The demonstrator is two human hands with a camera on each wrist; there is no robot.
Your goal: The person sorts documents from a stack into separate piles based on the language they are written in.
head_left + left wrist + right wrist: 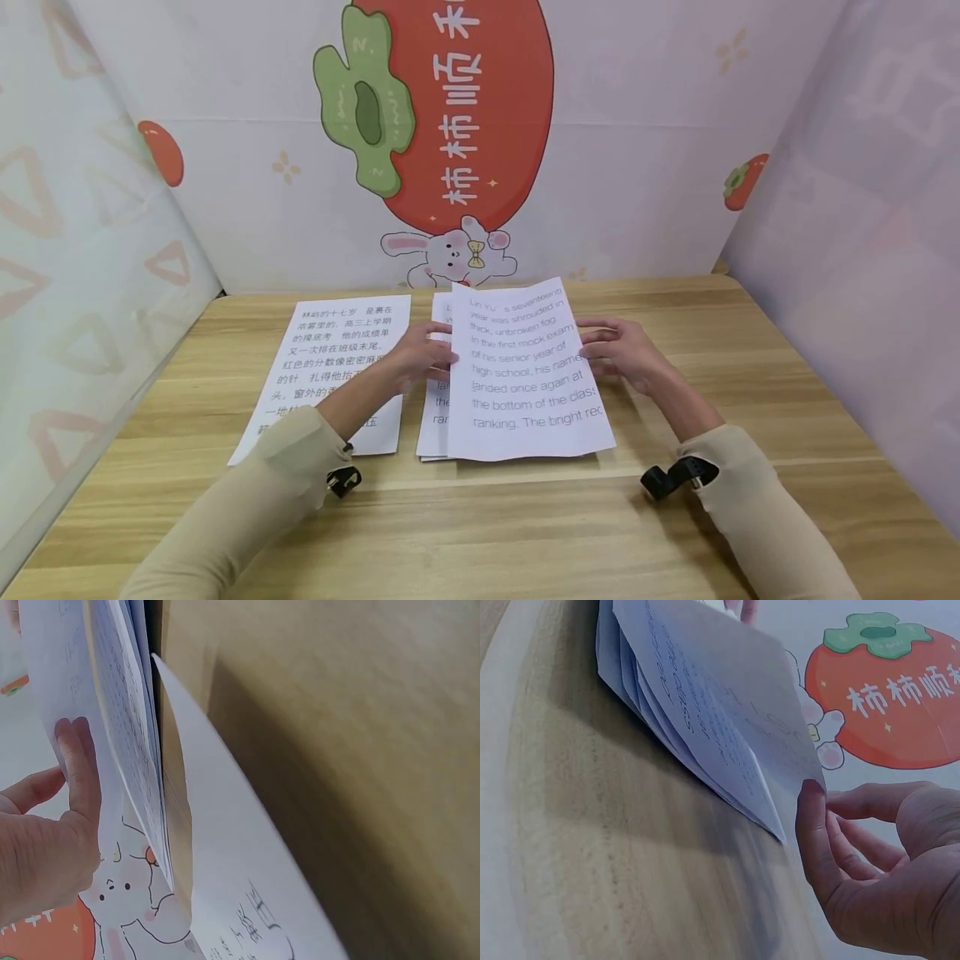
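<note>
A white sheet printed with large English text [525,367] is raised over a stack of similar sheets [433,429]. My left hand [426,354] pinches its left edge, fingertips against the paper in the left wrist view. On the opposite edge, my right hand [621,354] pinches the sheet between thumb and fingers, clearly seen in the right wrist view. That view shows the held sheet [769,697] standing away from the stack [676,697], whose layers fan slightly. Left of the stack lies a sheet with Chinese text [345,321], partly covered by my left forearm.
The sheets lie on a wood-grain table [480,533]. A pale backdrop with a large red persimmon [480,108] and a white rabbit [453,254] stands behind, with printed side walls left and right. Black wrist mounts [678,477] sit at both cuffs.
</note>
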